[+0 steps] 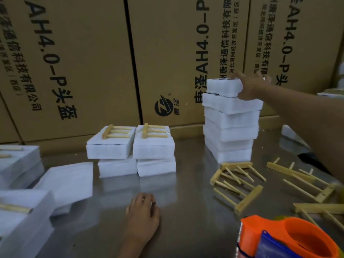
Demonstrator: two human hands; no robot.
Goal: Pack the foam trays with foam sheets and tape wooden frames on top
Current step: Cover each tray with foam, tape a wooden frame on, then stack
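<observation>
A tall stack of white foam trays (230, 125) stands at the right of the metal table. My right hand (250, 86) reaches over it and grips the top foam tray (223, 87) by its right end. My left hand (144, 211) rests on the table near the front, fingers loosely curled, holding nothing. Two short stacks of packed trays with wooden frames taped on top (116, 135) (153, 131) sit in the middle. A pile of loose foam sheets (68, 181) lies to the left. Loose wooden frames (236, 181) lie at the right.
An orange and blue tape dispenser (290, 239) stands at the front right corner. More packed trays (16, 161) lie at the left edge. Large cardboard boxes (74, 71) wall off the back of the table (186, 229).
</observation>
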